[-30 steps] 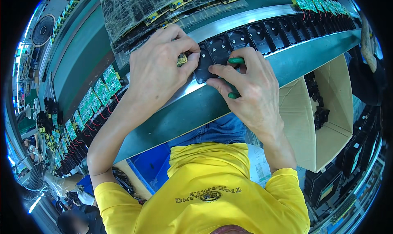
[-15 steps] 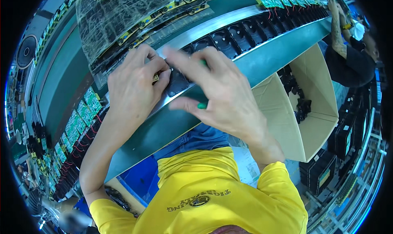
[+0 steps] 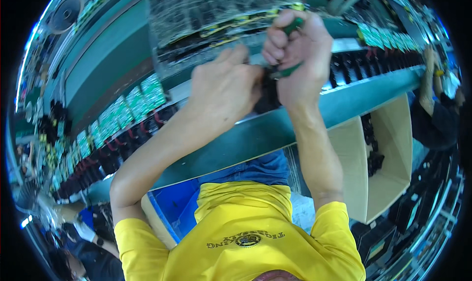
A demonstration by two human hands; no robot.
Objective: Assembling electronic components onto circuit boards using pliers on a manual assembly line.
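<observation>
My right hand [image 3: 309,52] is closed around a pair of green-handled pliers [image 3: 290,70], palm turned partly toward me. The pliers' jaws point left, at a black plastic housing [image 3: 268,98] on the metal rail of the bench. Beside them, my left hand [image 3: 221,89] has its fingers bent and pressed together over the left part of that housing. Whatever those fingers pinch is hidden, and motion blurs the fingertips. More black housings [image 3: 344,67] stand in a row along the rail to the right.
Green circuit boards with red wires [image 3: 129,109] line the rail at left; others [image 3: 386,39] stand far right. Behind my hands is a dark film-covered stack [image 3: 196,11]. An open cardboard box [image 3: 344,168] with black parts stands right. A co-worker's arm [image 3: 428,77] reaches in beyond it.
My right hand has turned over, and its fingers have closed round the pliers. The left hand stays low over the housing, fingers still bent. The whole view has shifted.
</observation>
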